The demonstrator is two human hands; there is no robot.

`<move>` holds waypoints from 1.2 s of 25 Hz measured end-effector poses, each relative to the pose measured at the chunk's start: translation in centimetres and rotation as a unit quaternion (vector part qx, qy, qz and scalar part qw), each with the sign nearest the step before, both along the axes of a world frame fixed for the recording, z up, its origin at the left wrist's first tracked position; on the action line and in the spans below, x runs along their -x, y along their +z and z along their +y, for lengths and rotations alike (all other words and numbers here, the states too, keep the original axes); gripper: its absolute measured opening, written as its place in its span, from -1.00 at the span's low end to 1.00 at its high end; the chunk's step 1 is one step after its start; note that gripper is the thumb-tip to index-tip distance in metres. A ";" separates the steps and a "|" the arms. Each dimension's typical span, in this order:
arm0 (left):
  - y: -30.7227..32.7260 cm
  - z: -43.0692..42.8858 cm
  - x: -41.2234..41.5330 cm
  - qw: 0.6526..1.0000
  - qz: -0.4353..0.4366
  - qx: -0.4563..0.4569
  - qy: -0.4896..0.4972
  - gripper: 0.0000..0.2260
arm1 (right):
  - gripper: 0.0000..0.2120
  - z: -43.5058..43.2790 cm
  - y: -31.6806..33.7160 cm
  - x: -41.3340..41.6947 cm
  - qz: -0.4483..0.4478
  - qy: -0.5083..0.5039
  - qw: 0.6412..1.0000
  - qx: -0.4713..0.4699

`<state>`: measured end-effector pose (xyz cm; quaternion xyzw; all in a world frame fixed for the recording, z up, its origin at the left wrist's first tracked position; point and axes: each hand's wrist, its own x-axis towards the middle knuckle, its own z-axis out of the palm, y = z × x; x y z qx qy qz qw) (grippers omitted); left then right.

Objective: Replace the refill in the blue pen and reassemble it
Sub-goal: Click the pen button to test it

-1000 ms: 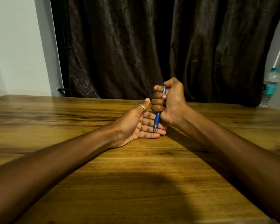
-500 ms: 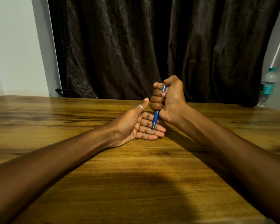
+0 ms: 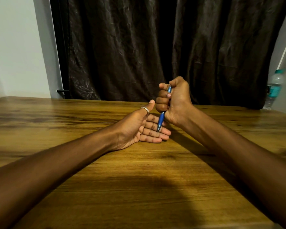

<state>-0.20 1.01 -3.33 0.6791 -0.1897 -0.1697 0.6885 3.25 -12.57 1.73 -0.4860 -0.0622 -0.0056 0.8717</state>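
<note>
At nine to ten o'clock a pale wall [image 3: 15,47] fills the far left of the room, meeting a dark brown curtain [image 3: 155,47] with a faint leaf pattern that hangs across the whole back from eleven to one o'clock. Below it runs the worktop [image 3: 139,187], a wooden surface with streaked grain and a broad shadow across its near edge at six o'clock. The left hand [image 3: 139,128] lies on the wood just left of centre, palm up, its fingers [image 3: 155,134] released and spread flat, a silver ring [image 3: 145,109] on the thumb. Just right of it, the right hand [image 3: 173,101] is raised in a fist, fingers clenched around the blue pen [image 3: 161,119], which stands nearly upright with its tip pointing down, at or just above the left hand's outstretched fingers; whether it touches them is unclear. At three o'clock, at the worktop's far right edge, a clear water bottle [image 3: 273,90] with a teal label stands beside a white wall.
</note>
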 end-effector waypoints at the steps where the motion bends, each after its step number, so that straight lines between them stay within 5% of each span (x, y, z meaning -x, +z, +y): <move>1: 0.0 0.0 0.0 1.000 -0.001 -0.001 0.000 -0.32 | -0.76 0.0 0.0 0.0 0.000 0.002 1.000 0.001; 30: -0.1 0.1 0.0 0.999 -0.015 -0.010 -0.035 -0.45 | -0.78 -0.1 0.4 -0.1 0.005 -0.019 1.000 0.008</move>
